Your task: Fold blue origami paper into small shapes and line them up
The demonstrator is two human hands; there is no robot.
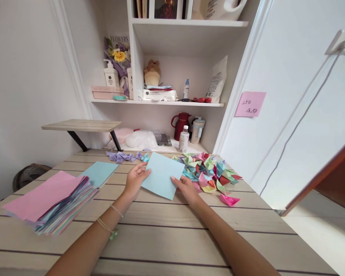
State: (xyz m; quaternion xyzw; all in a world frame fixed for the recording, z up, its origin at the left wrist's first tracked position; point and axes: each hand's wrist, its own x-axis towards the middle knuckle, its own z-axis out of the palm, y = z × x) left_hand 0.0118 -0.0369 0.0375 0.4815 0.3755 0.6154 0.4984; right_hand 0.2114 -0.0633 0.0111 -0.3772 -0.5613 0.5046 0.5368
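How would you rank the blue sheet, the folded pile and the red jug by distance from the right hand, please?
1. Blue sheet: held in the right hand, to its left.
2. Folded pile: just right of it.
3. Red jug: far back, under the shelf.

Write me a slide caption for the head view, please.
Left hand and right hand hold a blue sheet at the table beside folded shapes.

A single light blue paper sheet (162,174), square, flat and unfolded, with no crease showing, sits just above the wooden table (172,234) near its middle. It is skewed, with corners at about 11, 2, 5 and 8 o'clock. The left hand (135,178) grips its 9 o'clock edge and the right hand (186,188) its 4 o'clock edge.
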